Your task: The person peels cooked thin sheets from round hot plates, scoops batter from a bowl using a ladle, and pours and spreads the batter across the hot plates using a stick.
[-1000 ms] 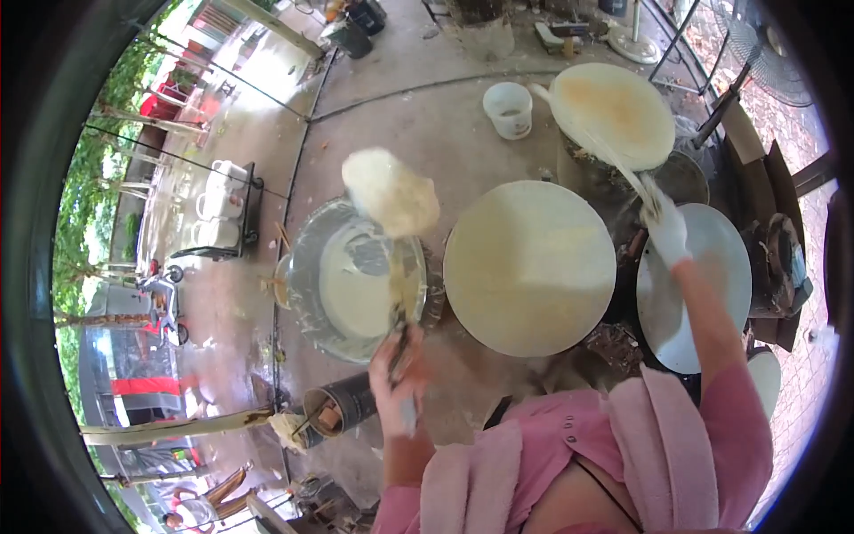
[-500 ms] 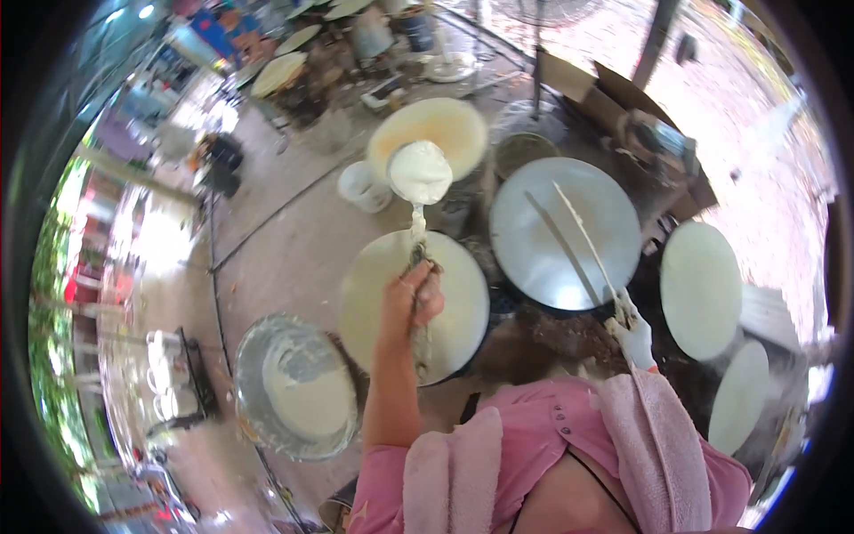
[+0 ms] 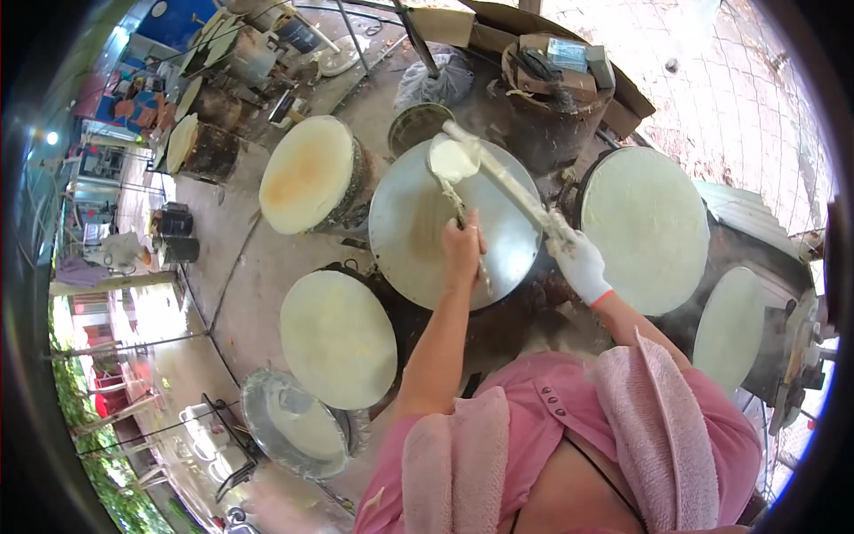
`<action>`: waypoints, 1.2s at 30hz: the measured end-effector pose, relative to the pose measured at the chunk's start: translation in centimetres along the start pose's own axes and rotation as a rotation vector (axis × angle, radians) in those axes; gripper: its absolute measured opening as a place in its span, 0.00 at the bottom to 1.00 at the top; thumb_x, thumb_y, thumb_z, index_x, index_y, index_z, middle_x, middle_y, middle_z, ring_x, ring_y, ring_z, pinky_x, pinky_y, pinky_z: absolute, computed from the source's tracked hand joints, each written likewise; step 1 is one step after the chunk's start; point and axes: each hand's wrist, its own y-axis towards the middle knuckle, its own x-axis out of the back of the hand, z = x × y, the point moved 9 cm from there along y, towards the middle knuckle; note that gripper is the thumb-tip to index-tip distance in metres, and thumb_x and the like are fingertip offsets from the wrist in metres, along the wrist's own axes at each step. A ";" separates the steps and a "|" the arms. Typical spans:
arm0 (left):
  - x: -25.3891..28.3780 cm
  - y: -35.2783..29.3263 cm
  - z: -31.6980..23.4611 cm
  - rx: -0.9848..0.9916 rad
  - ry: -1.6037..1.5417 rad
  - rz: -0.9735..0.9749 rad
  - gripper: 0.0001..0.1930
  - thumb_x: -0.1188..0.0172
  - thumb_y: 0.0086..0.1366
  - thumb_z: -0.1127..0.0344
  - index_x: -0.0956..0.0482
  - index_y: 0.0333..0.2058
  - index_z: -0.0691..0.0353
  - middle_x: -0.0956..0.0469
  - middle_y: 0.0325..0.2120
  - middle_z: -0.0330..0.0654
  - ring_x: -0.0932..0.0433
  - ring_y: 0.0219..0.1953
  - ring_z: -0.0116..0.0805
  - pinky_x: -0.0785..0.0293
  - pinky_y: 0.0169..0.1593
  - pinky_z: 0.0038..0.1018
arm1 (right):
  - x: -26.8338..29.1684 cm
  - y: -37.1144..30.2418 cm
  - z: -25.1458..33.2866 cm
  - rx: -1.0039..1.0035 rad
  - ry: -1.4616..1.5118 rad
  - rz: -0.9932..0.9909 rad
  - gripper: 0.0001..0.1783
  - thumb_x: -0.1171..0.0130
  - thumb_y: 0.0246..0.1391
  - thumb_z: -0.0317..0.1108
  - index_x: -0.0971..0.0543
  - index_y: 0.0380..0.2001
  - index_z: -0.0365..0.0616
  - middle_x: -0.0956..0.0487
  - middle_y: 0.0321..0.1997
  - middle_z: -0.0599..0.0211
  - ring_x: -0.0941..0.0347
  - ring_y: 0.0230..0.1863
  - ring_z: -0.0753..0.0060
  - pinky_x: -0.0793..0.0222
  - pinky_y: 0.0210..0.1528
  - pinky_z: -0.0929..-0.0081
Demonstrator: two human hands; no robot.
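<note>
My bare left hand (image 3: 463, 251) is closed around the handle of a ladle (image 3: 454, 158) full of white batter. The ladle is over the far part of a round grey metal griddle (image 3: 400, 227), whose surface shows bare and shiny. In my right hand (image 3: 580, 267), which wears a white glove with an orange cuff, is a long flat batter-smeared stick (image 3: 509, 184). It slants across the griddle's right side, its far tip near the ladle. I cannot tell whether either tool touches the metal. Pale round sheets lie on a near-left griddle (image 3: 338, 338) and a right griddle (image 3: 645, 231).
A metal basin (image 3: 258, 418) of white batter stands at the lower left. Farther left, another round sheet (image 3: 307, 173) has a browned middle. One more pale disc (image 3: 729, 329) is at the far right. Behind the griddle are a bucket (image 3: 418, 125) and a drum (image 3: 556, 133) holding boxes.
My view has turned right. The full ladle has moved from above a pale-coated griddle to the bare metal one. My right hand has swung the stick further over that griddle.
</note>
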 end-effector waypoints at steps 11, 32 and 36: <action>13.3 -3.0 -5.4 -0.557 0.641 -0.560 0.19 0.49 0.64 0.63 0.34 0.44 0.76 0.27 0.35 0.62 0.28 0.39 0.59 0.30 0.42 0.40 | -10.0 -0.9 -0.4 -0.458 0.707 0.162 0.20 0.44 0.52 0.52 0.22 0.29 0.44 0.33 0.15 0.81 0.41 0.16 0.88 0.46 0.18 0.86; 20.7 -14.7 2.2 -0.093 0.042 -0.268 0.06 0.52 0.66 0.66 0.34 0.34 0.63 0.37 0.14 0.33 0.40 0.09 0.21 0.46 0.10 0.19 | -9.8 3.9 -1.9 -0.208 0.377 0.373 0.16 0.47 0.54 0.32 0.25 0.45 0.37 0.25 0.34 0.74 0.33 0.35 0.87 0.34 0.38 0.86; 20.9 -15.9 3.2 0.120 0.032 -0.399 0.06 0.51 0.66 0.67 0.34 0.34 0.63 0.37 0.14 0.33 0.40 0.09 0.20 0.46 0.10 0.19 | -9.8 3.5 4.7 -0.161 0.090 0.483 0.19 0.46 0.54 0.35 0.26 0.47 0.37 0.25 0.32 0.72 0.33 0.32 0.84 0.35 0.38 0.87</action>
